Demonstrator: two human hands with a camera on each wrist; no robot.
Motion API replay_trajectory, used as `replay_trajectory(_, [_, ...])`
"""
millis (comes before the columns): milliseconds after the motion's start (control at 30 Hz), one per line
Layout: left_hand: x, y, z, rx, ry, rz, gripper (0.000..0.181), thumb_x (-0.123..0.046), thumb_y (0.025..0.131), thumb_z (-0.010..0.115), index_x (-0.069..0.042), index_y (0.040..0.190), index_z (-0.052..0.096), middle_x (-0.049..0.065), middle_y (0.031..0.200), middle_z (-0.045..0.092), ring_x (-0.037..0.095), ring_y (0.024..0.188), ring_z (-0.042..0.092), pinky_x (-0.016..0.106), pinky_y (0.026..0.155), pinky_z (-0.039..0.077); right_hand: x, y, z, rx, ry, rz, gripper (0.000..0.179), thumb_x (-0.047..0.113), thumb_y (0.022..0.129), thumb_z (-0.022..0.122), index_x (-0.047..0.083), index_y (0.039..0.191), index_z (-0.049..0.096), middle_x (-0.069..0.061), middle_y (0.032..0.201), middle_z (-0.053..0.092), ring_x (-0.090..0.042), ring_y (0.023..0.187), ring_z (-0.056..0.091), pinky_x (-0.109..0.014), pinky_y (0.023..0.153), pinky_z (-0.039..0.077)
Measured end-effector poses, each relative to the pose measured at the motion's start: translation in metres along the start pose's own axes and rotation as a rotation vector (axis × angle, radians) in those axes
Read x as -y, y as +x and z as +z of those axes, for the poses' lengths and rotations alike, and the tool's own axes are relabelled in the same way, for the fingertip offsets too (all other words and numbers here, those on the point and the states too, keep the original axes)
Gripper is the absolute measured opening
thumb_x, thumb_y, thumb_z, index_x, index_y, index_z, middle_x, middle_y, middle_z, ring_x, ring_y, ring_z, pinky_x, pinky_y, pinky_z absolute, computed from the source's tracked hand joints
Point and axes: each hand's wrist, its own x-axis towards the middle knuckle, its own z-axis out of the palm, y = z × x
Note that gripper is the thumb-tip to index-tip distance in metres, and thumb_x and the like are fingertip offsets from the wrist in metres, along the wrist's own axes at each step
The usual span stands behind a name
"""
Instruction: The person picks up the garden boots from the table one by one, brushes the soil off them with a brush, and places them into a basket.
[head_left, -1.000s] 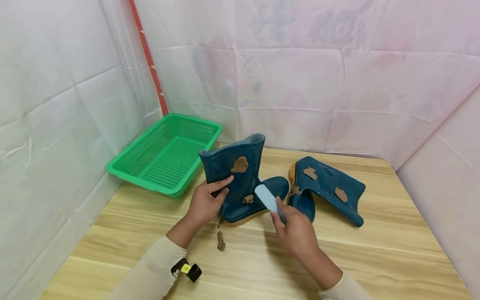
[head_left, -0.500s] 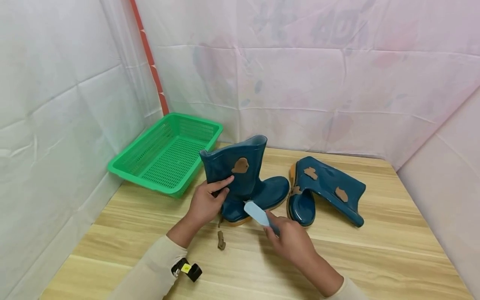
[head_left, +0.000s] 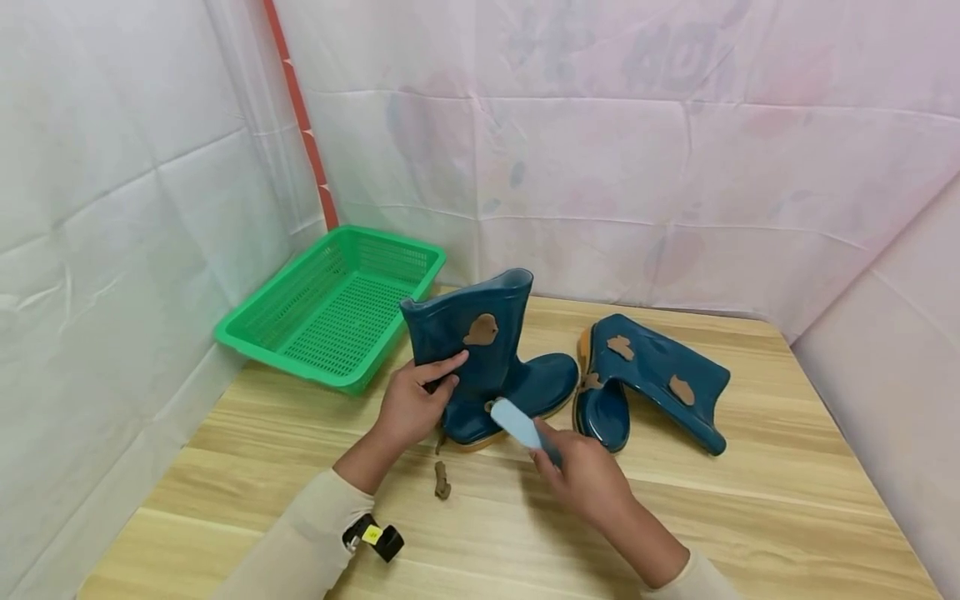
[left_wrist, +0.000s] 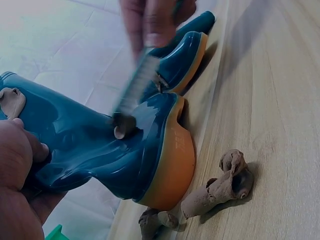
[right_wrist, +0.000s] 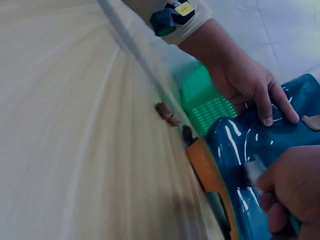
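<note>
A blue rain boot point(head_left: 487, 358) with an orange sole point(left_wrist: 172, 170) stands upright on the table. My left hand point(head_left: 412, 404) grips its shaft from the left, thumb and fingers spread around the back of the ankle. My right hand point(head_left: 588, 475) holds a light-blue flat-bladed scraper point(head_left: 516, 423). The scraper's tip presses at a small brown clay lump point(left_wrist: 125, 127) low on the boot's side. Higher on the shaft sticks a larger clay patch point(head_left: 481, 330). Rolled clay pieces point(left_wrist: 217, 187) lie on the table beside the heel.
A second blue rain boot point(head_left: 660, 371) lies on its side at the right, with several clay patches on it. At the back left stands a green perforated basket point(head_left: 281, 364). White cloth walls point(head_left: 570, 167) enclose the wooden table point(head_left: 757, 517).
My right hand has moved down and left, bringing the scraper from above the boot's foot onto the lower clay lump. That lump looks smaller. My left hand and both boots have barely moved.
</note>
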Motion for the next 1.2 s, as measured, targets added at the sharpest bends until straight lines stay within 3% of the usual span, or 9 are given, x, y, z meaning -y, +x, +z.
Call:
replay_trajectory(133, [0.001,0.000,0.001,0.003,-0.007,-0.002,0.039,-0.002,0.098,0.067,-0.019,0.133,0.070,0.014,0.126,0.065,0.010,0.043,0.034,0.027,0.047,0.037,0.001,-0.008,-0.008,0.156,-0.056,-0.009,0.043,0.019,0.093,0.076,0.004,0.133,0.068,-0.007,0.105,0.075,-0.005,0.067,0.053,-0.025,0.056,0.043])
replay_trajectory(233, [0.002,0.001,0.001,0.003,-0.010,0.002,0.039,-0.001,0.098,0.067,-0.019,0.133,0.070,0.012,0.122,0.065,0.011,0.043,0.035,0.027,0.047,0.037,0.002,-0.011,-0.016,0.178,-0.024,-0.036,0.043,0.017,0.093,0.076,0.004,0.133,0.068,-0.007,0.107,0.075,-0.004,0.066,0.052,-0.024,0.054,0.044])
replay_trajectory(367, [0.002,0.001,0.001,-0.002,-0.010,0.011,0.039,-0.001,0.098,0.068,-0.019,0.132,0.071,0.011,0.117,0.065,0.011,0.044,0.036,0.027,0.047,0.038,0.005,-0.009,-0.023,0.065,0.055,-0.081,0.046,0.017,0.095,0.076,0.003,0.137,0.065,-0.006,0.104,0.075,-0.003,0.065,0.052,-0.024,0.052,0.043])
replay_trajectory(500, [0.002,0.001,0.001,-0.005,-0.007,0.032,0.039,-0.001,0.098,0.068,-0.018,0.132,0.071,0.011,0.111,0.065,0.010,0.044,0.035,0.027,0.047,0.037,0.005,-0.004,-0.023,-0.046,0.047,-0.097,0.046,0.018,0.095,0.075,0.003,0.138,0.064,-0.008,0.102,0.075,-0.006,0.066,0.053,-0.023,0.052,0.042])
replay_trajectory(600, [0.000,0.002,0.001,-0.010,-0.005,0.050,0.038,0.000,0.097,0.069,-0.018,0.131,0.072,0.011,0.113,0.067,0.010,0.045,0.034,0.027,0.048,0.037,0.004,-0.002,-0.020,-0.047,0.026,-0.077,0.046,0.018,0.096,0.075,0.002,0.138,0.064,-0.010,0.104,0.075,-0.008,0.067,0.055,-0.023,0.053,0.042])
replay_trajectory(800, [-0.003,0.005,0.002,-0.049,0.001,0.106,0.037,0.001,0.094,0.072,-0.017,0.126,0.075,0.013,0.124,0.069,0.016,0.076,0.060,0.027,0.058,0.045,-0.001,-0.003,-0.018,-0.060,0.027,-0.031,0.047,0.017,0.095,0.075,0.003,0.138,0.064,-0.009,0.102,0.075,-0.010,0.067,0.056,-0.024,0.052,0.042])
replay_trajectory(933, [-0.003,0.005,0.002,-0.065,-0.034,0.116,0.036,0.004,0.093,0.072,-0.015,0.124,0.075,0.013,0.128,0.068,0.020,0.089,0.066,0.026,0.059,0.046,-0.003,-0.004,-0.020,-0.089,0.054,-0.024,0.047,0.016,0.095,0.076,0.002,0.138,0.064,-0.009,0.101,0.074,-0.006,0.062,0.052,-0.024,0.048,0.041])
replay_trajectory(1067, [-0.003,0.003,0.003,-0.033,-0.076,0.119,0.035,0.003,0.094,0.071,-0.014,0.125,0.074,0.011,0.107,0.070,0.012,0.060,0.054,0.026,0.052,0.041,-0.001,-0.002,-0.025,-0.154,0.065,-0.040,0.047,0.015,0.095,0.076,0.003,0.139,0.063,-0.008,0.096,0.073,-0.003,0.056,0.045,-0.025,0.046,0.038])
replay_trajectory(1200, [-0.002,0.001,0.004,0.020,-0.100,0.104,0.037,0.000,0.096,0.070,-0.015,0.130,0.072,0.004,0.078,0.053,0.011,0.043,0.032,0.027,0.047,0.035,0.003,0.003,-0.030,-0.253,0.098,-0.087,0.049,0.013,0.095,0.075,0.004,0.141,0.061,-0.008,0.091,0.071,-0.003,0.054,0.046,-0.024,0.045,0.038])
